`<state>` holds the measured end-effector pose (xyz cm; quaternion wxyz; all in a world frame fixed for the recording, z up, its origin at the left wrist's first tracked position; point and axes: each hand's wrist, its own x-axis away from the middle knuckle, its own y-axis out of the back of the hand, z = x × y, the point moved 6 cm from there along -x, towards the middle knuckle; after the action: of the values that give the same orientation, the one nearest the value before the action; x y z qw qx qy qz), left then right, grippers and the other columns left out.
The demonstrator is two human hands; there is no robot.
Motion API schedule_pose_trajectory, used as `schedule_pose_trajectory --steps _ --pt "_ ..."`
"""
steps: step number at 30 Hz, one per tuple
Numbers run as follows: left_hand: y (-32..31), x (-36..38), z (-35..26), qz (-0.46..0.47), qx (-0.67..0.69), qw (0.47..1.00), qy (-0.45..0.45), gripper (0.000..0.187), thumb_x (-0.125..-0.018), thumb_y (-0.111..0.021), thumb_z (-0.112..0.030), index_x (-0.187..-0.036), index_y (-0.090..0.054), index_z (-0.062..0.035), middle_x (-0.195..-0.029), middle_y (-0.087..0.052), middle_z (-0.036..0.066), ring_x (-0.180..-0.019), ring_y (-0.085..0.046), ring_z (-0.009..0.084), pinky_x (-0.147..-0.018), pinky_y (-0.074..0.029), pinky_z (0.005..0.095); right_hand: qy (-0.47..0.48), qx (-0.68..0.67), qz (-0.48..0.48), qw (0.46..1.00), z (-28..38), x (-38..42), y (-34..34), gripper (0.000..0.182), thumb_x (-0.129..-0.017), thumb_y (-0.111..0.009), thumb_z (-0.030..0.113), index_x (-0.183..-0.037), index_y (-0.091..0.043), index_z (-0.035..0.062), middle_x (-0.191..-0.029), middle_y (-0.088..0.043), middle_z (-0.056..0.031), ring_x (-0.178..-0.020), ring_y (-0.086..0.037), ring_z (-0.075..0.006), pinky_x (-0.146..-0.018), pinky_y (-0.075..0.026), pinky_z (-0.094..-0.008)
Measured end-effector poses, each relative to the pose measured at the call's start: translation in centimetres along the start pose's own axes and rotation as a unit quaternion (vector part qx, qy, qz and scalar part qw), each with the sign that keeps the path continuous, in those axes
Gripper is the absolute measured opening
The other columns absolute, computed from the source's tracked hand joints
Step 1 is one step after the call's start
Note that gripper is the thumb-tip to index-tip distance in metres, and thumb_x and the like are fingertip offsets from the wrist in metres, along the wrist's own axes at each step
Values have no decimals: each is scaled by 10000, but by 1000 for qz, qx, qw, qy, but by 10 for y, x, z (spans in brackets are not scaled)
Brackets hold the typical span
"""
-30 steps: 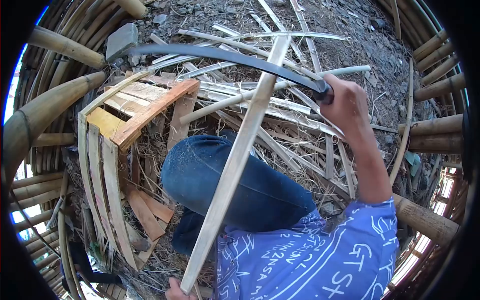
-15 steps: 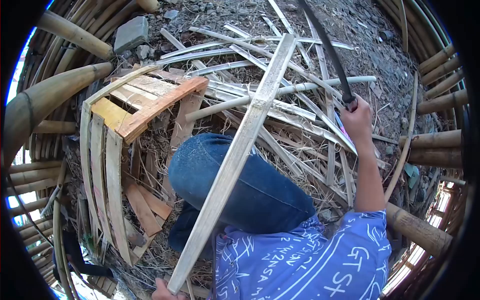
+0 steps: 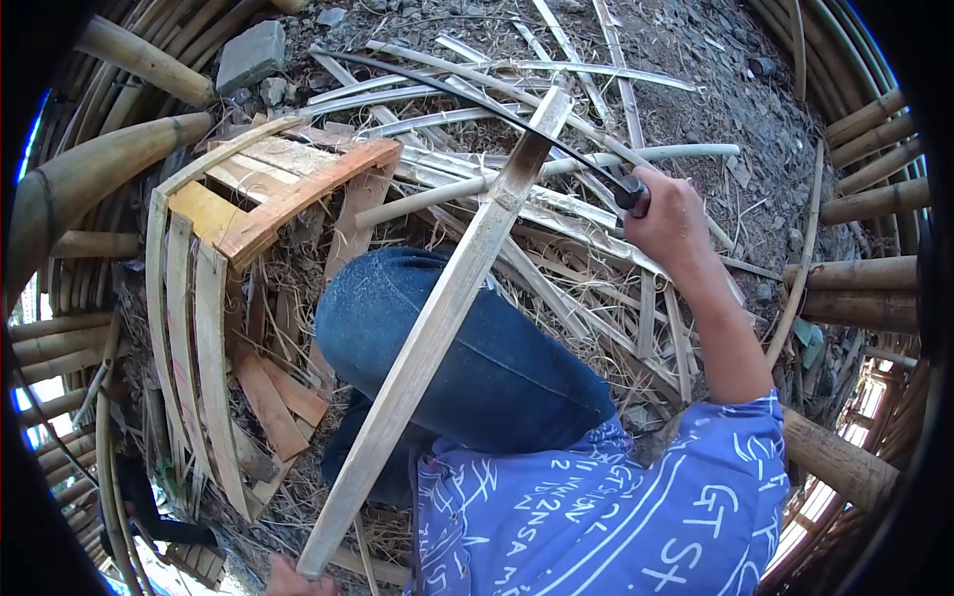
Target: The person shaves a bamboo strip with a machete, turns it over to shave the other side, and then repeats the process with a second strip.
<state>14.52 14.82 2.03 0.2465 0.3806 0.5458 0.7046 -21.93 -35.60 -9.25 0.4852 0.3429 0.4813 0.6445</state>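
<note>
My right hand point(image 3: 668, 221) is closed round the black handle of a machete point(image 3: 467, 94). Its long, thin, dark blade reaches to the left and crosses the far part of a split bamboo slat point(image 3: 417, 377). Whether the edge touches the slat is hard to make out. The slat runs slantwise over my bent knee point(image 3: 388, 318), its near end gripped by my left hand point(image 3: 298, 578) at the bottom edge of the view. Beyond the knee, a round pale pole point(image 3: 427, 204) lies under the slat.
To the left stands a wooden crate-like frame point(image 3: 204, 328) with an orange-brown board on top. Several bamboo strips point(image 3: 437, 119) and shavings cover the ground ahead. A concrete block point(image 3: 250, 58) sits at the upper left. Bamboo poles point(image 3: 874, 204) line both sides.
The machete has swung from pointing up and away to lying leftward across the slat. My right hand has moved left with it. The slat's near end has shifted slightly left.
</note>
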Motion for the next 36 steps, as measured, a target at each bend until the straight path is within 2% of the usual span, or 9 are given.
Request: schedule_pose_trajectory --steps 1,7,14,19,23,30,32,33,36 --pt "19 -9 -30 -95 -18 995 -12 634 -799 -592 -552 -937 -587 67 -611 -491 211 -502 -475 386 -475 -376 466 1 0 1 1000 -4 -2 -11 106 -671 -574 64 -773 -580 36 -700 -619 -213 -707 -610 -411 -645 -490 -488" --pt "41 -8 -49 -131 -124 980 -82 632 -830 -546 -516 -956 -591 102 -617 -523 209 -518 -496 397 -482 -402 465 -33 -64 -34 997 -22 -13 -58 127 -690 -571 86 -801 -627 64 -716 -634 -206 -734 -621 -405 -691 -507 -473" --pt "42 -1 -41 -116 -74 990 -13 452 -848 -522 -416 -841 -582 32 -536 -467 162 -474 -480 360 -439 -365 453 -72 -121 -54 989 -23 -36 -83 106 -707 -575 106 -786 -644 83 -780 -645 -202 -786 -618 -408 -708 -502 -481" --pt "54 -3 -64 -142 -75 987 -29 230 -777 -583 -253 -780 -517 -32 -511 -438 156 -430 -442 371 -397 -339 434 -90 -80 -76 990 -22 -41 -87 138 -708 -605 160 -823 -651 100 -815 -669 -169 -820 -637 -381 -741 -514 -480" --pt "59 -3 -74 -112 -77 991 -7 218 -749 -608 -223 -787 -515 -30 -524 -454 163 -457 -468 376 -408 -348 455 -101 -86 -61 989 -25 -49 -93 155 -710 -619 190 -840 -660 114 -841 -676 -159 -829 -644 -368 -743 -518 -469" --pt "76 -8 -64 -46 -92 990 94 438 -674 -662 -141 -1077 -561 -5 -702 -611 220 -643 -604 399 -637 -495 455 -261 -35 59 963 -82 -71 -118 290 -740 -648 263 -943 -688 60 -932 -680 -199 -920 -652 -348 -817 -507 -434" --pt "62 0 -61 -51 -89 991 90 553 -650 -692 -121 -1167 -545 10 -759 -623 238 -678 -610 400 -655 -493 462 -280 -141 -61 948 -115 -50 -134 310 -735 -658 291 -931 -700 54 -939 -678 -209 -921 -650 -357 -806 -505 -429" --pt "49 -1 -46 45 -155 975 153 605 -672 -691 -124 -1230 -513 29 -759 -621 243 -678 -605 410 -673 -492 466 -313 -183 -37 931 -133 -41 -159 306 -705 -670 285 -881 -696 36 -911 -679 -214 -895 -656 -355 -775 -501 -442" --pt "63 -10 -44 11 -80 985 155 569 -695 -676 -130 -1219 -514 18 -744 -626 233 -688 -604 421 -663 -492 467 -336 -290 -77 893 -141 1 -182 184 -675 -621 163 -643 -539 1 -613 -594 -139 -596 -607 -268 -598 -466 -402"
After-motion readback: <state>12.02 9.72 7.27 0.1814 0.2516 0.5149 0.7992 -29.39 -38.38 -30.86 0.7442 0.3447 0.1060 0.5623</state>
